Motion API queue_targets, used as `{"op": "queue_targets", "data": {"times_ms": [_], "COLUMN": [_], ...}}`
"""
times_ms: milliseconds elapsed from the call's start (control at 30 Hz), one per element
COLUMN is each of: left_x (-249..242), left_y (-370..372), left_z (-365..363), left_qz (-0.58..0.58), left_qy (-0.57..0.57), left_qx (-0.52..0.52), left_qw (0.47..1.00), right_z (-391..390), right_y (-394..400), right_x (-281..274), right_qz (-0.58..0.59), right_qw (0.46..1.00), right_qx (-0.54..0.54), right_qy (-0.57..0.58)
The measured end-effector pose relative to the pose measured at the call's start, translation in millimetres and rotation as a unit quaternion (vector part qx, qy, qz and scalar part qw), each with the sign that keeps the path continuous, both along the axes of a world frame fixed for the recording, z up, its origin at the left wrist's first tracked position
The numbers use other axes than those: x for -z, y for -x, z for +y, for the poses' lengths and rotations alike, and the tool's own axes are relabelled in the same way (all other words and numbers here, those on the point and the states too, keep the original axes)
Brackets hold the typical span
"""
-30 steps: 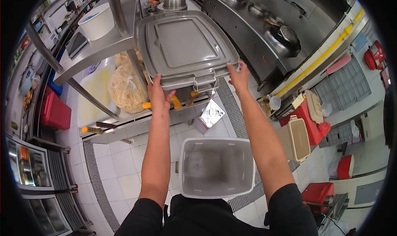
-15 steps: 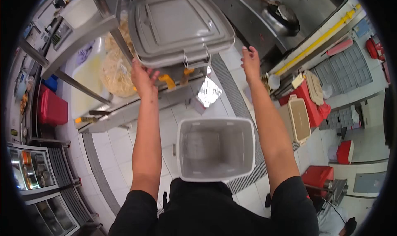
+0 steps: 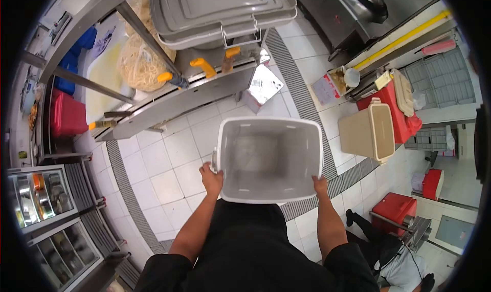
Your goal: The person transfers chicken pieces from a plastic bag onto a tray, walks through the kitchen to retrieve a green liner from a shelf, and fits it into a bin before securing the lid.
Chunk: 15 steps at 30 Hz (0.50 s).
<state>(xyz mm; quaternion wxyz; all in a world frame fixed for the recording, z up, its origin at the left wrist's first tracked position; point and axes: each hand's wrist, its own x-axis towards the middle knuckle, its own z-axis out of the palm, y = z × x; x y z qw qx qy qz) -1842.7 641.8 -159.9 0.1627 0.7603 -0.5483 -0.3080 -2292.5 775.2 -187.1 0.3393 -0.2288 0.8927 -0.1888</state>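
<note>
A grey open-topped plastic bin (image 3: pixel 271 197) is right in front of my body, its bare inside facing up at me. My left hand (image 3: pixel 211 179) is closed on its left side, by the metal handle clip. On the opposite side, my right hand (image 3: pixel 320 184) grips the rim near the front right corner. Beyond it, on the steel worktable, rests a grey lidded container (image 3: pixel 220 13) with wire latches. Neither hand touches that container.
Yellow-handled tools (image 3: pixel 203 67) hang along the steel table's edge, beside bagged noodles (image 3: pixel 146 61). A foil-topped box (image 3: pixel 263 87) stands on the floor. To the right are a beige bin (image 3: pixel 360 133) and a red cooler (image 3: pixel 396 210); a person's legs (image 3: pixel 365 228) show at lower right.
Both hands have come down and back from near the lidded container to the open bin's sides, and now hold it. The bin appears slightly higher in view.
</note>
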Motion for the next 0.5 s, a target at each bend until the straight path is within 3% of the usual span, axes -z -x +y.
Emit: {"op": "queue_targets", "data": {"times_ms": [67, 100, 200, 233, 267, 500], "left_x": [-10, -11, 68, 62, 54, 31], "left_y": [7, 5, -18, -17, -15, -9], "left_z": [-7, -6, 13, 9, 10, 10], "left_qz": [-0.004, -0.001, -0.008, 0.049, 0.194, 0.32], "left_qy": [0.0, -0.106, -0.176, -0.199, -0.204, -0.182], "left_qx": [-0.062, -0.045, -0.01, -0.036, -0.085, -0.13], "left_qw": [0.998, 0.993, 0.984, 0.978, 0.956, 0.921], "right_z": [1, 1, -10, -9, -6, -13], "right_y": [4, 6, 12, 15, 18, 26], "right_x": [21, 33, 28, 28, 26, -4], "right_qz": [-0.01, 0.016, 0.015, -0.062, -0.136, -0.258], "right_qw": [1.0, 1.0, 1.0, 0.997, 0.987, 0.956], "right_qx": [0.009, 0.015, 0.011, 0.037, 0.061, 0.096], "right_qy": [0.006, 0.011, -0.01, 0.021, 0.052, 0.097]}}
